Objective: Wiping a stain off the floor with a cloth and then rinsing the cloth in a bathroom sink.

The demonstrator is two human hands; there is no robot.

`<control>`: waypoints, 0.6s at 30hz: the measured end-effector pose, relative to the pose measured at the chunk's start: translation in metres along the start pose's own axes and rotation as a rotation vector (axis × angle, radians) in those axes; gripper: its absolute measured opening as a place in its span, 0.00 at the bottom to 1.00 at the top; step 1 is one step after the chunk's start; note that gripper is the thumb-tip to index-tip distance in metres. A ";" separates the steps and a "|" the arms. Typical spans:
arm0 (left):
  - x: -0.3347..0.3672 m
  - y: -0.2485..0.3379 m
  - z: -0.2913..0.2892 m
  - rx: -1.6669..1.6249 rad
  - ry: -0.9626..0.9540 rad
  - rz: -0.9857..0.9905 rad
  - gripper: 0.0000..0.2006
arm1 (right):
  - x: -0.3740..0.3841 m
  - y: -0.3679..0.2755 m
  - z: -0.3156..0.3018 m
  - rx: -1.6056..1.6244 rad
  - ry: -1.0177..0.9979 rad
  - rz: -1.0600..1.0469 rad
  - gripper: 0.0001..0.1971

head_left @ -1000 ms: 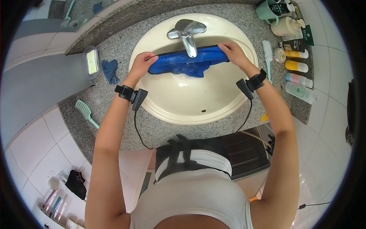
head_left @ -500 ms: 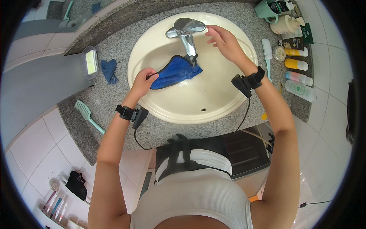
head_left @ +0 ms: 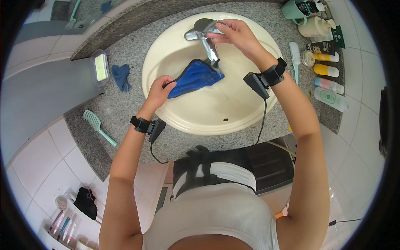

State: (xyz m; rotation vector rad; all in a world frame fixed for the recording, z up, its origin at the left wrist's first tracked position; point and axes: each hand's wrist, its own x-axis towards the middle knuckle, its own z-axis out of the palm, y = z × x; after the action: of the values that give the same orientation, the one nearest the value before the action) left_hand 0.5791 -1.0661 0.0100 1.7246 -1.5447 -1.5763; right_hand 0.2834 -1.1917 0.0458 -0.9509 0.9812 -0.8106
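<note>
Head view: the left hand [head_left: 158, 92] had its grip pinched on the black-edged blue cloth [head_left: 192, 80], rightward of it, beneath the chrome faucet [head_left: 210, 49]. Right hand's [head_left: 241, 36] grip curled loosely at the faucet, hold undetermined. Steady pinch, light touch appeared advisable.

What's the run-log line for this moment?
left hand: holding blue cloth by edge | right hand: at tap lever | blue cloth: over sink, far end by spout
</note>
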 end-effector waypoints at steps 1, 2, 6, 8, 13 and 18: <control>0.000 0.000 0.001 -0.001 0.011 -0.008 0.05 | 0.001 0.001 -0.001 0.000 0.001 0.001 0.18; 0.000 0.000 0.001 -0.001 0.010 -0.008 0.05 | 0.002 0.002 -0.002 0.005 -0.002 -0.006 0.17; 0.000 0.000 0.001 -0.002 0.012 0.000 0.05 | 0.002 0.002 -0.001 0.006 -0.011 -0.003 0.16; 0.001 0.000 -0.001 0.002 0.003 -0.005 0.05 | 0.001 0.001 0.001 0.011 -0.006 -0.004 0.17; 0.001 0.000 0.001 -0.022 0.009 0.016 0.05 | -0.004 0.008 -0.007 0.075 -0.004 0.018 0.17; 0.002 -0.001 0.001 -0.014 0.007 0.018 0.05 | -0.004 0.012 -0.009 0.066 -0.018 0.029 0.18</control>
State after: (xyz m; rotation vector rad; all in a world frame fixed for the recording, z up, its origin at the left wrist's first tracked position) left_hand 0.5785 -1.0668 0.0083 1.7027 -1.5377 -1.5667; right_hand 0.2755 -1.1864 0.0339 -0.8840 0.9453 -0.8047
